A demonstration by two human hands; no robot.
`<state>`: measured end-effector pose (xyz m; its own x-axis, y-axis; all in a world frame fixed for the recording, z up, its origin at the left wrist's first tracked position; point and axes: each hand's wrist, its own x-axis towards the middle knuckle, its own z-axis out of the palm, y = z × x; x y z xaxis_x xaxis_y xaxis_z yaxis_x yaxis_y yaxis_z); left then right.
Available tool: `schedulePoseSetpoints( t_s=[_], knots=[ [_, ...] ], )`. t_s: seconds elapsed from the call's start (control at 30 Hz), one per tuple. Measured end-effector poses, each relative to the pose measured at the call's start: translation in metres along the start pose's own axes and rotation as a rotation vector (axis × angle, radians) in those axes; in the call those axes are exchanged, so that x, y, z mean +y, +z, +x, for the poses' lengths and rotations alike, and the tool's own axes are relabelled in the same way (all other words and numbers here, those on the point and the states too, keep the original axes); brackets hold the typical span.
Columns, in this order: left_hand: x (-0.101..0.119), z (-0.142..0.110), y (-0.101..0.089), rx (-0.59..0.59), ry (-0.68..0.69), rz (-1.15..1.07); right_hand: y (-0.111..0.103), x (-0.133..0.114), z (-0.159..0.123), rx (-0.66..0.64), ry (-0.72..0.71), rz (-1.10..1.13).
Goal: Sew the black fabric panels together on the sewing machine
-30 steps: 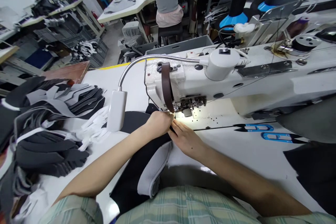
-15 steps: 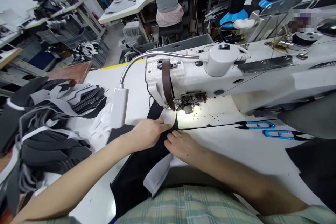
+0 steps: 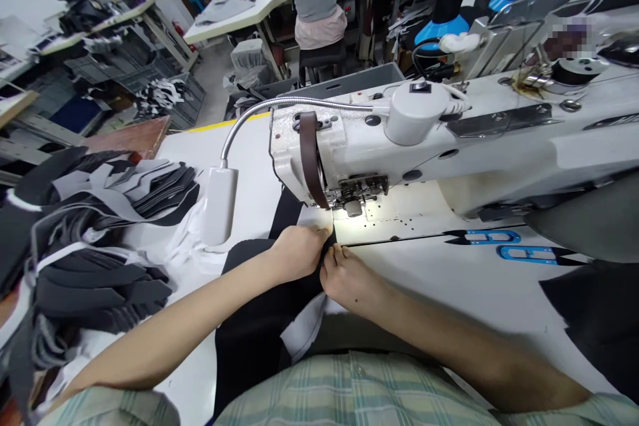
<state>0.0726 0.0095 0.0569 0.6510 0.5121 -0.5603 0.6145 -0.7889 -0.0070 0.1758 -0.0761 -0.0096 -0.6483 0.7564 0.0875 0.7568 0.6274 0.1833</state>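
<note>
A black fabric piece (image 3: 252, 329) with a pale grey strip (image 3: 303, 329) along it runs from my lap up under the needle area of a white sewing machine (image 3: 344, 146). Just in front of the presser foot, my left hand (image 3: 299, 253) is closed, its fingertips gripping the fabric edge. Close beside it on the right, my right hand (image 3: 352, 279) pinches the same edge with bent fingers. What lies under the fingertips is partly hidden.
Stacks of dark and grey cut pieces (image 3: 104, 286) lie at the left. A lamp head (image 3: 219, 206) hangs from a bendable neck left of the machine. Two blue thread snips (image 3: 529, 253) lie at right. Another person (image 3: 317, 0) sits at a table behind.
My left hand has shifted right and its extended finger has curled in. My right hand has moved slightly right. Beside my left wrist, the black fabric has bunched up.
</note>
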Motion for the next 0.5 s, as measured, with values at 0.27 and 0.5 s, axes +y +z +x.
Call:
schedulePoseSetpoints(
  t_s=[0.27, 0.5],
  knots=[
    [-0.001, 0.006, -0.003, -0.01, -0.001, 0.054, 0.004, 0.001, -0.002, 0.063, 0.041, 0.046],
    [0.001, 0.007, -0.007, -0.019, -0.001, 0.035, 0.013, 0.001, 0.0, 0.134, 0.091, 0.078]
  ],
)
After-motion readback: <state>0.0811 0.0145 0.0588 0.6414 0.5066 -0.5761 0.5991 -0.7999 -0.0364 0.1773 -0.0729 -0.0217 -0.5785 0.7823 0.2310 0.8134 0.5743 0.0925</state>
